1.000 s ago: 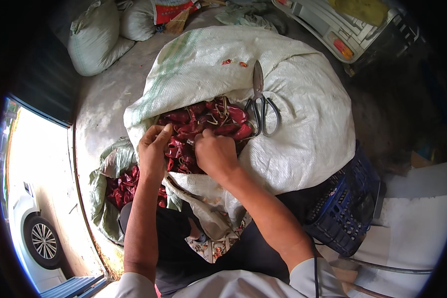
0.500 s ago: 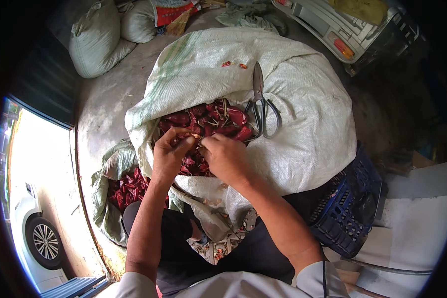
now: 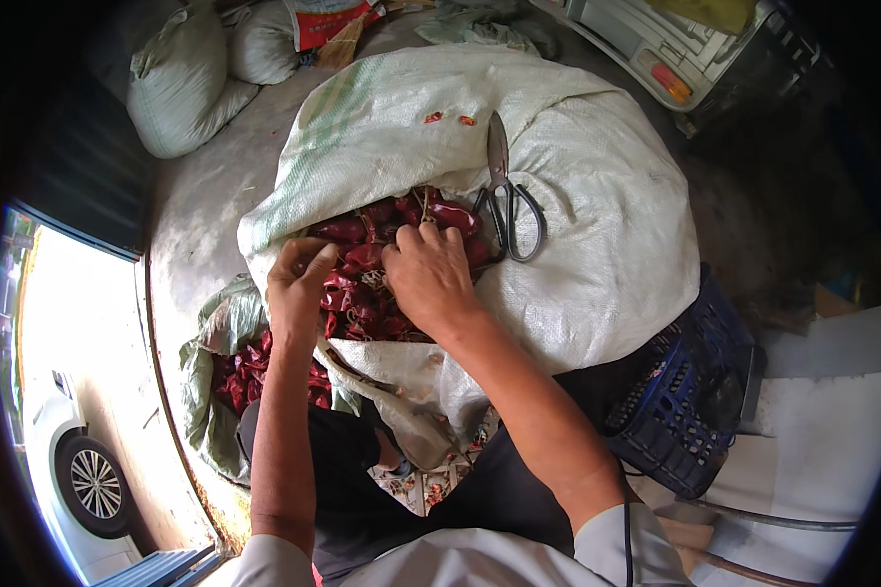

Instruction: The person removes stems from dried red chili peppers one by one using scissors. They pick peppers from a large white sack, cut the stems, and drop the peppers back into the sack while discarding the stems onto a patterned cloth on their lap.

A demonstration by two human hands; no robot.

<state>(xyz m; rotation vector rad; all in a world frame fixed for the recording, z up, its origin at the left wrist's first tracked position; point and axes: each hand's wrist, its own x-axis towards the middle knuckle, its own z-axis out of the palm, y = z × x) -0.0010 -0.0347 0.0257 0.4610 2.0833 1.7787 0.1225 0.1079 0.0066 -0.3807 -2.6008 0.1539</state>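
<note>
Head view, only view: big white woven-plastic sack with green stripes (image 3: 597, 254) fills the center of the frame, mouth gaping left of center. Glossy dark-red dried peppers with thin tan stems (image 3: 347, 293) sit in that mouth, center-left. Left hand (image 3: 299, 279) is at the left side of the opening, thumb and fingers drawn close together; can't tell whether its grip has anything in it. Right hand (image 3: 429, 279) is over the peppers at the center of the frame, back of hand up, fingers bent down by a pale stem near the upper edge of the opening; fingertips partly hidden, so can't tell if its grip is released or grasping a pepper. Black-handled metal scissors (image 3: 500, 186) lie on the sack just right of the opening, blades toward the top of the frame. Two small red-orange scraps (image 3: 433, 117) on the cloth, upper center. Lower left: crumpled gray-green sack (image 3: 206, 411), open, more red peppers (image 3: 245, 377) inside. Lower right: dark blue slotted plastic crate (image 3: 675, 430). Upper left: stuffed whitish sack (image 3: 171, 93) on the gray floor (image 3: 206, 191); straw broom head (image 3: 345, 44) nearer top center. White car (image 3: 54, 430), left edge, through the bright doorway.
</note>
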